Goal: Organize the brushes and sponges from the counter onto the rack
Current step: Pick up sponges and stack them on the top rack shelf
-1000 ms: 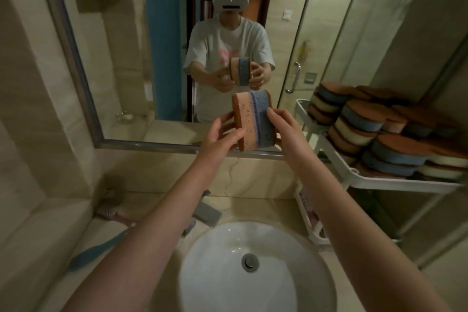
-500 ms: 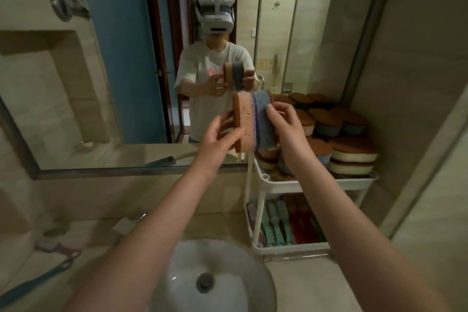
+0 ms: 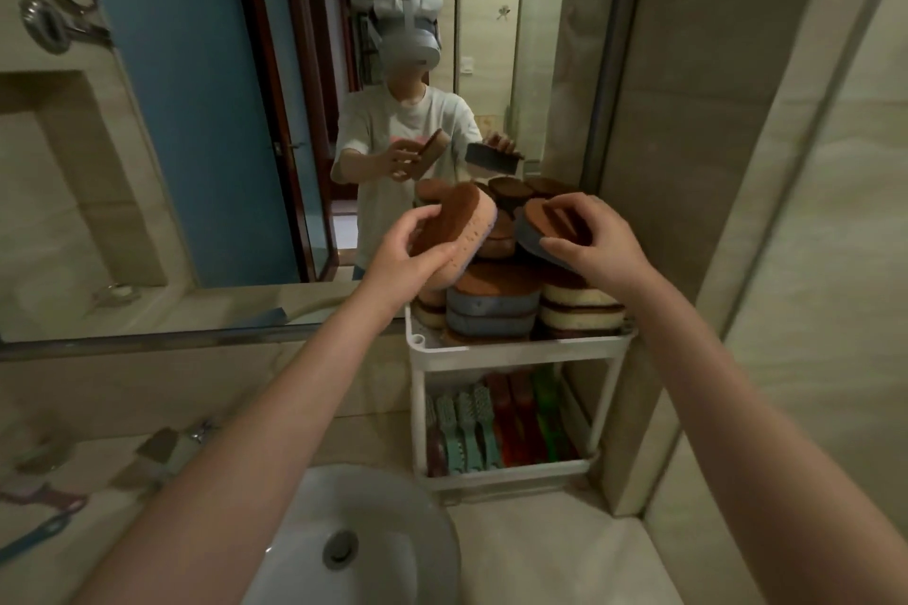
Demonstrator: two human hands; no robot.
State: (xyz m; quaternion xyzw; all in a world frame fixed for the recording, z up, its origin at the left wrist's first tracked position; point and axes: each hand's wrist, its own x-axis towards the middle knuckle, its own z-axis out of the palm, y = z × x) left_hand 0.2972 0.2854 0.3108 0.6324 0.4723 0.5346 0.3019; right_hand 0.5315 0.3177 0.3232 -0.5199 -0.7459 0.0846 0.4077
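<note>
Head view: two sponges are held above the white rack, which stands at about 3 o'clock from the sink against the wall. The left hand is closed around a peach sponge with a brown scouring face, tilted so that its brown side is turned up and to the left; the fingers are curled over its upper edge and the thumb is pressed on its near side. The right hand is clamped on a blue sponge, also brown-topped, with the fingertips laid across the brown face and the thumb under its blue rim. The two sponges are seen just beside each other, the blue one at 3 o'clock from the peach one; whether they touch cannot be told. Both are held over the stacked sponges that fill the rack's top shelf. On the lower shelf, brushes in green, red and teal are stood side by side. At about 9 o'clock from the sink, on the counter, a pink brush and a blue-handled brush are lying. The hands and sponges are reflected in the mirror.
</note>
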